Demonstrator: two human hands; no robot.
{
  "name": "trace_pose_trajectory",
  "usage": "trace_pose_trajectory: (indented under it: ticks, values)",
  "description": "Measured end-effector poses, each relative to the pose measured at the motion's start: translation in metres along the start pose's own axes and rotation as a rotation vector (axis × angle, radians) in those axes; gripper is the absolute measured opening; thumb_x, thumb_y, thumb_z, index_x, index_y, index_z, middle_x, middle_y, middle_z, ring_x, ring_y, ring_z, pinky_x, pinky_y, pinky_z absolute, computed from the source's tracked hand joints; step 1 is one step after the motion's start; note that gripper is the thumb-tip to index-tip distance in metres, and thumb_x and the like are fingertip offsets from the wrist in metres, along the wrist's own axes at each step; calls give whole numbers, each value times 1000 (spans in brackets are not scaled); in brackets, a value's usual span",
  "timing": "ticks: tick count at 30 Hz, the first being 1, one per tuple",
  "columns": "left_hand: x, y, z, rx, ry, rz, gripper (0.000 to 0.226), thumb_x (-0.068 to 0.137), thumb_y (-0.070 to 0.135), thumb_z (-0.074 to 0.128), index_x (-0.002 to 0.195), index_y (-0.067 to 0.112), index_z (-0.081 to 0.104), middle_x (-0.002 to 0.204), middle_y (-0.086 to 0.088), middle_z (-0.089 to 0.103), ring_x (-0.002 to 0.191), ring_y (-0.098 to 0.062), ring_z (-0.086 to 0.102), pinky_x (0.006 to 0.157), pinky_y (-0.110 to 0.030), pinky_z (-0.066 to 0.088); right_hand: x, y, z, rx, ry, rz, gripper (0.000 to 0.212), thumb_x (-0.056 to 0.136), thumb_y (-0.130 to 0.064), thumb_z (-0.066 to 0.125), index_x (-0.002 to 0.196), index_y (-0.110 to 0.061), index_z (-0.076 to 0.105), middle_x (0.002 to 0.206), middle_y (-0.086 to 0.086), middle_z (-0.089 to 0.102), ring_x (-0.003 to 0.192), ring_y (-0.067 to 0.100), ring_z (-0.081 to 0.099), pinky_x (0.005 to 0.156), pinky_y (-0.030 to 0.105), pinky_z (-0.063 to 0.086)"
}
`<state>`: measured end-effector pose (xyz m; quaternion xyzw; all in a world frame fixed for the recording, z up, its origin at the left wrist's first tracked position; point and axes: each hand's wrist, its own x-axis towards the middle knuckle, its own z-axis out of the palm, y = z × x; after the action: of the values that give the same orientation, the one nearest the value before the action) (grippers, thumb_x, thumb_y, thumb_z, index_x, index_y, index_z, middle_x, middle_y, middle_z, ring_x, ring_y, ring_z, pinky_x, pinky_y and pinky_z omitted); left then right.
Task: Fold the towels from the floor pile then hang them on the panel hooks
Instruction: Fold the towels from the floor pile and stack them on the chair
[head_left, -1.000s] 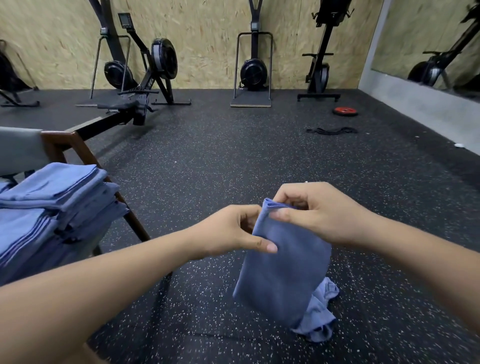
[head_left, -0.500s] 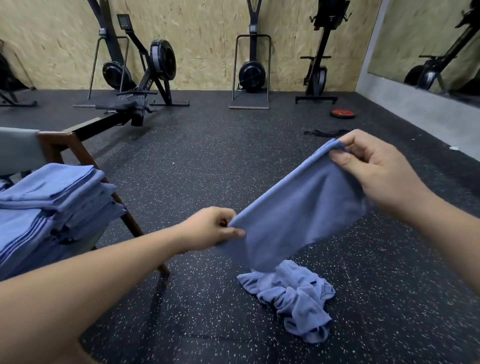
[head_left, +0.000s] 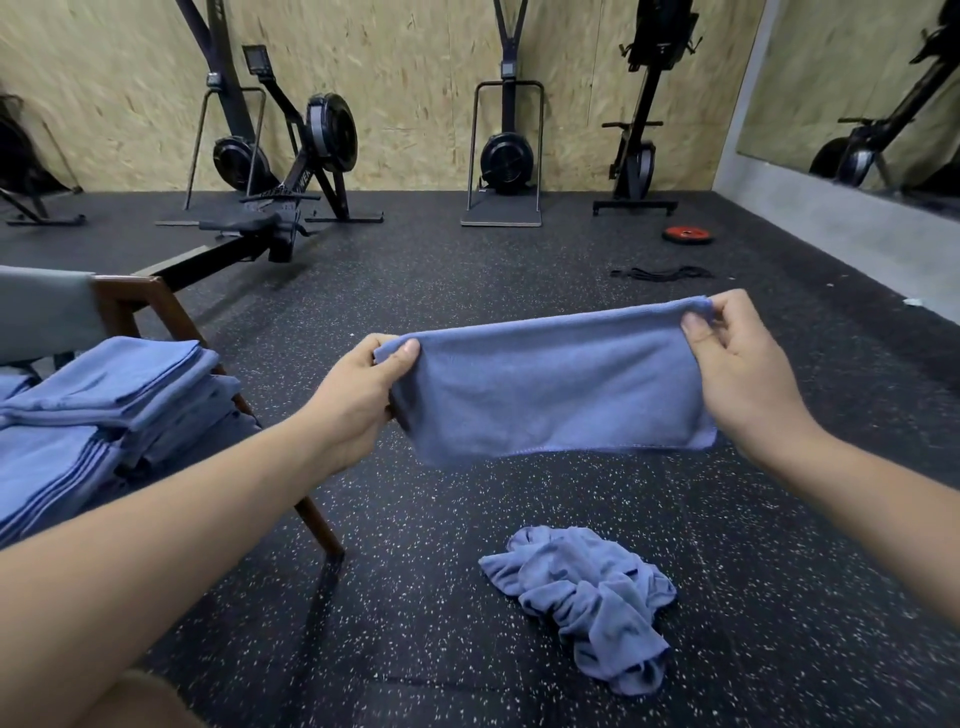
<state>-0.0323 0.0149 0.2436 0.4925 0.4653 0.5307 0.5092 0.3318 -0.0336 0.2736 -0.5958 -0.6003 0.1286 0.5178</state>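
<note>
A blue towel (head_left: 550, 395), folded into a wide band, hangs stretched between both hands above the floor. My left hand (head_left: 358, 395) pinches its left end with thumb on top. My right hand (head_left: 737, 364) pinches the upper right corner, held slightly higher. Below on the black speckled floor lies a crumpled blue towel (head_left: 587, 597). A stack of folded blue towels (head_left: 104, 415) rests on a wooden chair (head_left: 150, 306) at the left. No panel hooks are in view.
Rowing and ski machines (head_left: 291, 156) stand along the far plywood wall. A red weight plate (head_left: 687, 234) and a black band (head_left: 662, 273) lie on the floor at the right rear. A mirror wall (head_left: 857, 93) runs along the right.
My hands have moved apart, drawing the towel from a hanging bunch into a level stretched band. The right hand swung out to the right and the left hand rose.
</note>
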Motion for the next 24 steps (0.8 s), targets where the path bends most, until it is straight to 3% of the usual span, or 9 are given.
trace_pose_trajectory:
  ticks: [4,7,12,17,24]
  values:
    - [-1,0,8,33,116,116,14,107,42,62,97,33,60,90,11,63,93,-16,49,81,-41,35,-4,-6,5,-6,52,-9,19,113,-37,49,105,-20,49,89,0,62,76,12,50,67,25,40]
    - [0,4,9,92,226,180,18,107,46,61,99,29,62,90,12,62,89,-12,50,76,-36,37,-5,-8,6,-28,64,-19,19,114,-36,48,105,-20,48,87,3,59,71,8,48,60,17,36]
    - [0,10,7,262,319,275,19,109,44,55,96,31,59,80,23,56,73,2,47,73,-31,39,-6,-10,5,-45,58,-15,18,114,-36,47,104,-21,48,84,3,58,71,9,49,61,20,36]
    - [-4,13,5,392,316,291,24,109,47,55,95,27,55,79,19,59,73,-2,48,71,-34,39,-4,-7,5,-38,47,30,20,113,-38,47,106,-19,50,80,2,55,71,14,48,66,33,38]
    - [-15,20,13,420,301,236,26,103,48,65,109,27,52,101,8,68,92,-8,61,75,-34,43,-5,-8,7,1,28,108,21,110,-39,54,101,-20,57,82,0,61,78,19,53,68,37,40]
